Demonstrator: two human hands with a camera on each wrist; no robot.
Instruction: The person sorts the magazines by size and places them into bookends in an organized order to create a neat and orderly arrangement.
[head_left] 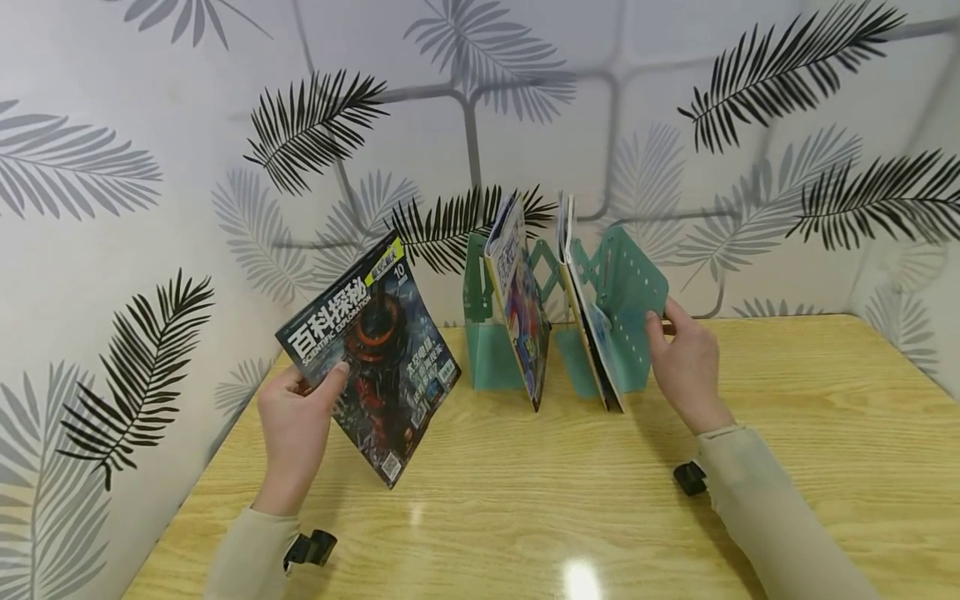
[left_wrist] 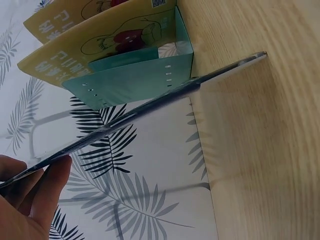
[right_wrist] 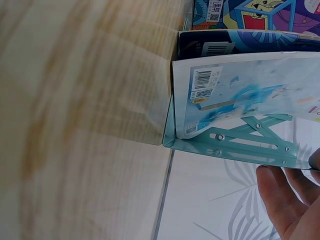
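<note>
My left hand [head_left: 296, 425] pinches a dark magazine [head_left: 375, 387] by its left edge, thumb on the front cover. It is held tilted, left of a green expandable metal bookend [head_left: 630, 279]. The left wrist view has this magazine [left_wrist: 135, 114] nearly edge-on. On the other side, my right hand [head_left: 686, 358] grips the outer edge of the bookend's right end plate, fingers behind it. Two groups of magazines stand in the bookend: a leaning colourful one [head_left: 517, 292] toward the left, and others [head_left: 588, 333] near the right plate. A pale blue cover [right_wrist: 250, 95] faces the right wrist camera.
Everything stands on a light wood table [head_left: 525, 500]. A wall [head_left: 540, 150] with a leaf pattern rises right behind the bookend. Black wrist devices sit under both sleeves, the left one [head_left: 311, 548] and the right one [head_left: 690, 478] close over the tabletop.
</note>
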